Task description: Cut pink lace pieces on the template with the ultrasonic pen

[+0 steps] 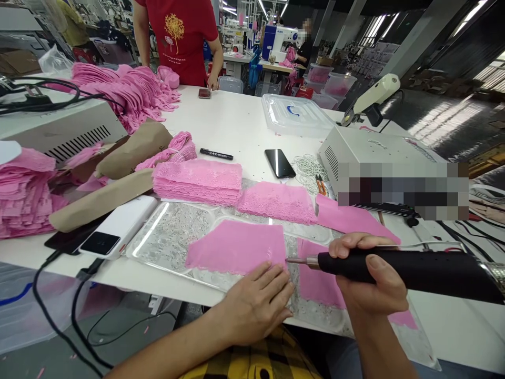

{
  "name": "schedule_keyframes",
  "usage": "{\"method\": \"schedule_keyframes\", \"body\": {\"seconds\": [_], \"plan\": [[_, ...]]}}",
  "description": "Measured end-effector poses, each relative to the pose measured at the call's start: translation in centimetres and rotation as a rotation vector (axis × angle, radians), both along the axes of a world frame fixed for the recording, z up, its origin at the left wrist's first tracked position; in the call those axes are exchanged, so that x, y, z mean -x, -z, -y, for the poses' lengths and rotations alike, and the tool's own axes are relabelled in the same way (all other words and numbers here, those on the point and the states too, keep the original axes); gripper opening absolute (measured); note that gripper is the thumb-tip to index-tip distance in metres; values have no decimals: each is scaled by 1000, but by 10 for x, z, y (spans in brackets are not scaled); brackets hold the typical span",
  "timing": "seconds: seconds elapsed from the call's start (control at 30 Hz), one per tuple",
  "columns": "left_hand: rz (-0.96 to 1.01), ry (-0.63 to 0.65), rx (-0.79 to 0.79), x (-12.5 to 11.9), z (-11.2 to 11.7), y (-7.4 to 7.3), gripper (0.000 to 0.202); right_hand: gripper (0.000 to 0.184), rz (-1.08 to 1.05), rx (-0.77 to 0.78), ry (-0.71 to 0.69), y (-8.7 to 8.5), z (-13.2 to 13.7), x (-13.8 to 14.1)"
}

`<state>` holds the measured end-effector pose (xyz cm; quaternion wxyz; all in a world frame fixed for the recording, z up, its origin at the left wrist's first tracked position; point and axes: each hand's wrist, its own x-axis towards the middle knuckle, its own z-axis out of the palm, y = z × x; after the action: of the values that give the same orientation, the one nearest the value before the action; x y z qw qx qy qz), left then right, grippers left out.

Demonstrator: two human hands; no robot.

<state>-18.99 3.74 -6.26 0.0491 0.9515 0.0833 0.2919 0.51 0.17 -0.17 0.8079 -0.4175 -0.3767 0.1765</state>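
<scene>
My left hand (258,300) lies flat, fingers stretched out, on the lower edge of a pink fabric piece (236,245) with a lacy border. In my right hand (373,279) is a black-handled tool with a thin metal tip (398,268), held level with fingers and thumb wrapped round the grip. Its tip meets or nearly meets the right edge of that piece. Beneath lies a clear plastic board (169,237). Another pink piece (315,284) rests under the tool, partly hidden by my right hand. Behind are a thick pink fabric stack (197,181) and a lower one (276,200).
On the left are a white power bank (130,221), cables and pink bundles (23,195). Farther back lie a marker (216,153), a phone (280,163) and orange-handled snips (320,184). A grey machine box (379,152) stands right. A person in red (181,42) stands across the table.
</scene>
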Motion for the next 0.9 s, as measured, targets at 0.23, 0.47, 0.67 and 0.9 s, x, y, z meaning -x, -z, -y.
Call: {"method": "schedule_keyframes", "body": {"seconds": [0.23,0.47,0.67,0.9], "plan": [[-5,-7,-5,1,1,0,33,14,-34,-6,64,-3,5,-8],[-37,8,-8,-22,4,-16,26,15,-42,11,197,-12,7,-37],[-83,-95,1,-61,-4,-17,24,16,-46,37,275,-10,7,-53],[-267,-181,398,-91,-43,-33,29,19,-87,-13,273,-3,12,-55]]}}
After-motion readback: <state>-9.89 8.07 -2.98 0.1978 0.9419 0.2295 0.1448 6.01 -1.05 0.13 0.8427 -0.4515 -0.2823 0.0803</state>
